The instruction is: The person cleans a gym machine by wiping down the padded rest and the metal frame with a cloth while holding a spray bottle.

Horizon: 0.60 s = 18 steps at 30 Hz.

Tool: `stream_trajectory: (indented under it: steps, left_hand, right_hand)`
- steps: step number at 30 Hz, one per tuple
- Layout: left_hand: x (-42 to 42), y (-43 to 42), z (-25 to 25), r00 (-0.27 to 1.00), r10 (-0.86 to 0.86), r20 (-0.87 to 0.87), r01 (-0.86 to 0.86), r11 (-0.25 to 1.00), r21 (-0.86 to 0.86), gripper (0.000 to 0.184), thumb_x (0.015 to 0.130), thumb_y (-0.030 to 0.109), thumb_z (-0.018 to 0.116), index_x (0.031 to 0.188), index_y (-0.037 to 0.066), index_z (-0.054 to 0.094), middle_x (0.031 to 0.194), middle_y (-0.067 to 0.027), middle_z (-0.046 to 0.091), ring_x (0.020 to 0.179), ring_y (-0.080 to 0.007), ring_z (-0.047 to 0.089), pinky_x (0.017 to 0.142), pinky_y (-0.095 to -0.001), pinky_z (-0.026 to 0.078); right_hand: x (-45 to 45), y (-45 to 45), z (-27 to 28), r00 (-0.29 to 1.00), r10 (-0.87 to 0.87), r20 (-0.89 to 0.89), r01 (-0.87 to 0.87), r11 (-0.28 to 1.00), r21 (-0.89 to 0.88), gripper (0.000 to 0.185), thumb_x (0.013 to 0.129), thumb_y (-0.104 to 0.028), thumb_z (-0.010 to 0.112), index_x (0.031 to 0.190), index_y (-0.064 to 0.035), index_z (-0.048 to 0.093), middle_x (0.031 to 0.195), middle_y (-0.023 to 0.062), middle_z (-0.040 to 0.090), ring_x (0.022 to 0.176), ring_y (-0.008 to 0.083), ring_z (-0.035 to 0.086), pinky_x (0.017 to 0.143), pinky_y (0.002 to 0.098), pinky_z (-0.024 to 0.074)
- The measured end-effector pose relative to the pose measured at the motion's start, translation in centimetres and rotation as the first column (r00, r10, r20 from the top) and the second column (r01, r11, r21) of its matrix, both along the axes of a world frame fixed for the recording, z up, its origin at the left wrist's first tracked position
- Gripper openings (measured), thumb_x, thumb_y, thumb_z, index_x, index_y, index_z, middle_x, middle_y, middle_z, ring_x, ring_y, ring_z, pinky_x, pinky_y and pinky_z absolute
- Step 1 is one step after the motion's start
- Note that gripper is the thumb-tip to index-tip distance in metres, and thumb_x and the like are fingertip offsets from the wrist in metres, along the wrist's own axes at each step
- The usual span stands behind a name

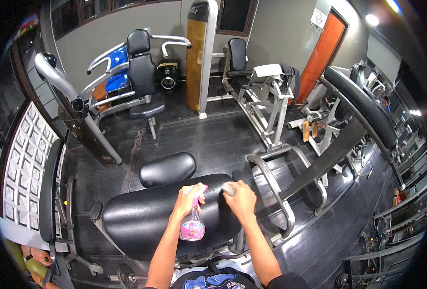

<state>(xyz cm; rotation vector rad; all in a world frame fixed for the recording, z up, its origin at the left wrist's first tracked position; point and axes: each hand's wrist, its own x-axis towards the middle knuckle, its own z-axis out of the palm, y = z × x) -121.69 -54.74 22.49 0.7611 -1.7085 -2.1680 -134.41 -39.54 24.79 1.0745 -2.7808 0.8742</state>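
A clear spray bottle with a pink trigger and a pink label hangs upright from my left hand, whose fingers wrap round its neck. My right hand is closed on a small pale cloth at the far right part of a black padded bench. Both hands are over this large glossy pad, a short distance apart. Just beyond it sits a smaller black pad.
A seated machine and a blue chair stand at the back left. A metal frame with a long padded arm rises on the right. Part of another person shows at the lower left.
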Motion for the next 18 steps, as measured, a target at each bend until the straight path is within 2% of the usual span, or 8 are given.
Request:
stream_trajectory:
  steps: [5,8,9,11,13,18]
  left_hand:
    - [0.2,-0.2,-0.2,0.999,-0.015,0.049,0.014,1.0,0.012,0.049,0.096,0.042,0.051,0.087,-0.003,0.066,0.061,-0.0106,0.06,0.044,-0.0188,0.058,0.039,-0.0298,0.047]
    - [0.4,-0.3,-0.1,0.995,-0.035,0.093,0.032,0.999,0.032,0.049,0.096,0.042,0.051,0.088,-0.003,0.067,0.061,-0.0099,0.059,0.047,-0.0172,0.058,0.041,-0.0301,0.047]
    - [0.3,-0.3,-0.1,0.992,-0.052,0.113,0.048,0.998,0.033,0.048,0.096,0.042,0.051,0.087,-0.003,0.067,0.061,-0.0099,0.059,0.047,-0.0168,0.058,0.041,-0.0298,0.047]
    - [0.4,-0.2,-0.3,0.994,-0.035,0.107,0.03,0.998,0.05,0.048,0.096,0.042,0.052,0.085,-0.003,0.067,0.062,-0.0097,0.06,0.049,-0.0161,0.058,0.041,-0.0289,0.047]
    - [0.3,0.1,-0.1,0.995,-0.04,0.096,0.035,0.998,0.05,0.046,0.096,0.041,0.052,0.087,-0.002,0.067,0.064,-0.0096,0.06,0.051,-0.0154,0.059,0.04,-0.0283,0.046]
    - [0.7,-0.4,-0.7,1.0,-0.005,0.014,0.003,0.994,0.112,0.044,0.096,0.039,0.052,0.092,-0.002,0.067,0.066,-0.0102,0.061,0.046,-0.0166,0.058,0.039,-0.0277,0.047]
  right_hand:
    - [2.4,-2.0,-1.0,0.972,0.235,-0.023,-0.234,0.972,0.027,0.031,0.071,-0.024,0.076,0.101,-0.0163,0.072,0.097,0.0069,0.067,0.091,0.031,0.066,0.077,0.0427,0.0549]
    - [-0.1,-0.4,0.4,0.967,0.235,0.096,-0.239,0.971,0.033,0.031,0.071,-0.026,0.076,0.101,-0.0162,0.075,0.097,0.0094,0.07,0.088,0.0309,0.068,0.077,0.0393,0.0544]
    - [-0.9,0.3,1.3,0.981,0.184,0.056,-0.188,0.979,0.076,0.029,0.071,-0.026,0.076,0.099,-0.0176,0.075,0.094,0.0081,0.069,0.087,0.0312,0.068,0.076,0.0405,0.0544]
    - [-2.8,1.3,2.4,0.994,0.051,0.095,-0.064,0.988,0.143,0.029,0.071,-0.025,0.077,0.099,-0.0195,0.075,0.094,0.0079,0.069,0.086,0.0317,0.068,0.075,0.0442,0.0544]
    - [-4.2,1.8,2.3,0.997,0.004,0.081,-0.017,0.986,0.166,0.028,0.071,-0.024,0.077,0.099,-0.0192,0.075,0.093,0.0089,0.069,0.088,0.0319,0.068,0.076,0.0447,0.0542]
    - [-2.7,-1.1,0.7,0.993,0.121,0.013,-0.121,0.984,0.128,0.029,0.072,-0.024,0.077,0.099,-0.0141,0.074,0.095,0.0092,0.067,0.09,0.0313,0.066,0.076,0.0448,0.0542]
